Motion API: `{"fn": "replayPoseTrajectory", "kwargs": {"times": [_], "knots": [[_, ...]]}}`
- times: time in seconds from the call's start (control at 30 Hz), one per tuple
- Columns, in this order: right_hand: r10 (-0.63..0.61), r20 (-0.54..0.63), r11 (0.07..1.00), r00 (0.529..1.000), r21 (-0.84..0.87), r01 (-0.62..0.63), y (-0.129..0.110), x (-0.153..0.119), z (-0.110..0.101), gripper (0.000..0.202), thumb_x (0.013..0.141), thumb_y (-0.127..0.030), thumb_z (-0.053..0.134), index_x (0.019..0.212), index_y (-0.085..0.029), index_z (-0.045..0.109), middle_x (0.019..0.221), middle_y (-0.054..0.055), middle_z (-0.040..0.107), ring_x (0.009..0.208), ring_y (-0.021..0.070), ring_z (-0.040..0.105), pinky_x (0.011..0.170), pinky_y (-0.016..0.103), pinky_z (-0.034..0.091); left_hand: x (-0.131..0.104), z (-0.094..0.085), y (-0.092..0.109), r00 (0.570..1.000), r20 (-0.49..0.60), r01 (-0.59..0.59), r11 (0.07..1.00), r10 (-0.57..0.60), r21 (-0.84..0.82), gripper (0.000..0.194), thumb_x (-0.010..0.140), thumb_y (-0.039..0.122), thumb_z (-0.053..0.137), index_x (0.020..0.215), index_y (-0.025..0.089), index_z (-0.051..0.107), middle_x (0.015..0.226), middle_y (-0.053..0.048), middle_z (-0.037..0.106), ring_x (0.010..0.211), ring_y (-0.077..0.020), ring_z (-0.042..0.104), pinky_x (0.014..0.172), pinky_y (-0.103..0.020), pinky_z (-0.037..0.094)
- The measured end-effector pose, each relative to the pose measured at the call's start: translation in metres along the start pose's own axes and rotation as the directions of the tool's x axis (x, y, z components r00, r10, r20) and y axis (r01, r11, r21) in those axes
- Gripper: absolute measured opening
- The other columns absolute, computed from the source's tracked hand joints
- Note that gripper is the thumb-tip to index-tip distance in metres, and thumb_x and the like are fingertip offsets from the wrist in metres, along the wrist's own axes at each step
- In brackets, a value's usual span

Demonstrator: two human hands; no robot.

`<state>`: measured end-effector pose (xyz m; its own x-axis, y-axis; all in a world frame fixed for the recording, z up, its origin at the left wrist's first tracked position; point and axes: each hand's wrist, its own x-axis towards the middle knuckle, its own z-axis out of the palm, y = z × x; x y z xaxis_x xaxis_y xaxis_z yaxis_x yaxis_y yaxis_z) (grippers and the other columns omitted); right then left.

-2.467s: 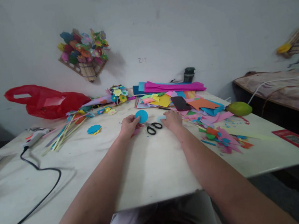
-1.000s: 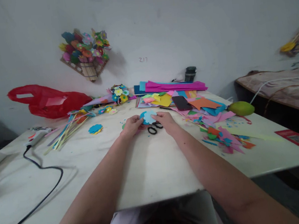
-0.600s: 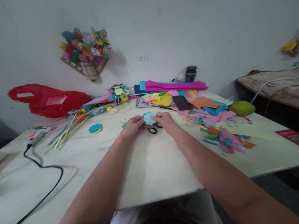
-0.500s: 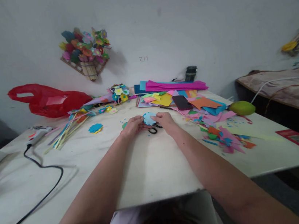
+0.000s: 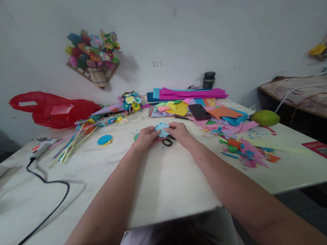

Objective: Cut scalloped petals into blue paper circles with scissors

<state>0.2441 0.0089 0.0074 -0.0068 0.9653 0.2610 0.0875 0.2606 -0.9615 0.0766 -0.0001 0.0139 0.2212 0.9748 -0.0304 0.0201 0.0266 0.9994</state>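
Between my two hands is a light blue paper flower with a scalloped edge, held up over the table. My left hand pinches its left side, and my right hand grips the right side with thumb and fingers. Just below the flower, the black handle loops of a pair of scissors show on the table; their blades are hidden. A small green piece lies beside my left hand. Farther left rest stacked blue and yellow paper flowers.
A power strip with a black cord lies left, near thin paper strips and a red plastic bag. Right are a phone, colored scraps and a green mango-like fruit. Folded magenta paper lies at the back.
The blue flower has shifted very slightly left and tilted a little in my fingers. Both hands keep hold of it; the things on the table stay where they were.
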Motion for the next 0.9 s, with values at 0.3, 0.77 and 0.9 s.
{"fn": "replayPoseTrajectory", "kwargs": {"times": [0.3, 0.77, 0.9], "knots": [[0.155, -0.005, 0.979, 0.988, 0.132, -0.153, -0.0028, -0.0013, -0.003, 0.027, 0.064, -0.034, 0.079, 0.084, -0.018, 0.072, 0.074, 0.001, 0.068, 0.066, 0.0147, 0.058, 0.054, 0.025, 0.039, 0.0013, -0.0012, -0.0015, 1.0, 0.012, -0.018, 1.0, 0.018, -0.006, 0.025, 0.079, 0.035, 0.081, 0.079, 0.016, 0.065, 0.076, -0.005, 0.077, 0.064, -0.0151, 0.071, 0.056, -0.021, 0.048], [0.183, -0.014, 0.981, 0.983, 0.069, -0.182, -0.0013, -0.0017, -0.0011, 0.034, 0.064, -0.043, 0.079, 0.055, -0.02, 0.055, 0.054, -0.003, 0.051, 0.053, 0.0107, 0.041, 0.052, 0.026, 0.032, 0.0024, -0.0002, -0.0016, 0.998, 0.05, -0.039, 0.998, 0.042, -0.049, 0.027, 0.078, 0.033, 0.083, 0.079, 0.018, 0.06, 0.075, -0.003, 0.077, 0.072, -0.0167, 0.075, 0.069, -0.025, 0.058], [0.178, -0.021, 0.983, 0.984, 0.052, -0.176, -0.0007, -0.0012, -0.0012, 0.036, 0.063, -0.044, 0.079, 0.054, -0.02, 0.055, 0.052, -0.004, 0.049, 0.052, 0.01, 0.04, 0.051, 0.026, 0.032, 0.0024, -0.0009, -0.0026, 0.997, 0.072, -0.028, 0.998, 0.033, -0.056, 0.028, 0.078, 0.033, 0.083, 0.079, 0.018, 0.06, 0.076, -0.003, 0.077, 0.074, -0.0178, 0.076, 0.072, -0.027, 0.059]]}}
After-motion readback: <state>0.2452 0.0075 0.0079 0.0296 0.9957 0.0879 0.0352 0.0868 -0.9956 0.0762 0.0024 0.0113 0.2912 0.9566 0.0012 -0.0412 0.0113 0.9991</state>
